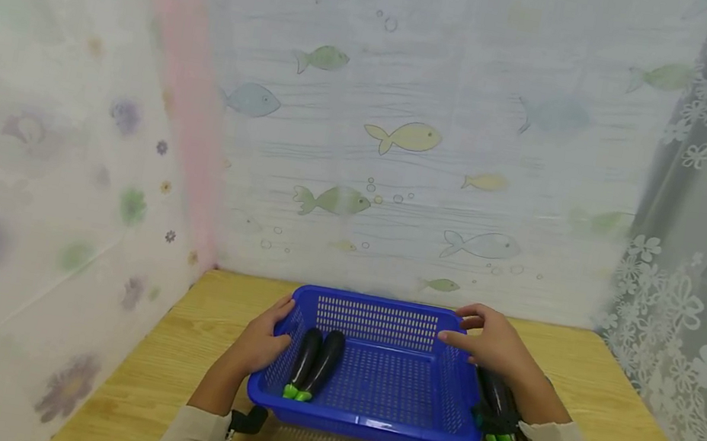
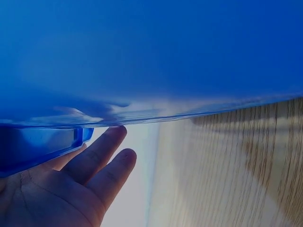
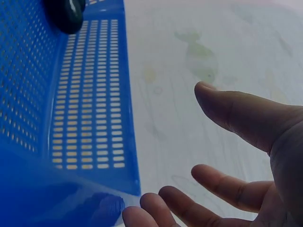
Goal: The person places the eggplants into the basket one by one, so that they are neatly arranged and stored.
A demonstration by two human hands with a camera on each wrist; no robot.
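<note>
A blue plastic basket (image 1: 373,422) with slotted walls stands in front of me. My left hand (image 1: 261,341) holds its left rim, thumb over the top and fingers along the outside; the left wrist view shows the fingers (image 2: 111,177) extended beside the blue wall. Over the back right corner is my right hand (image 1: 492,343), thumb and fingers spread apart with nothing between them. Inside the basket, two dark eggplants (image 1: 325,364) with green stem ends lie side by side at the left. More eggplants (image 1: 493,389) are outside the right wall, partly hidden by my right wrist.
Under the basket is a wood-grain table (image 1: 184,371). A fish-print curtain (image 1: 401,182) hangs behind its back edge. Flowered sheets hang on both sides, the left sheet (image 1: 51,203) close to the table's left edge.
</note>
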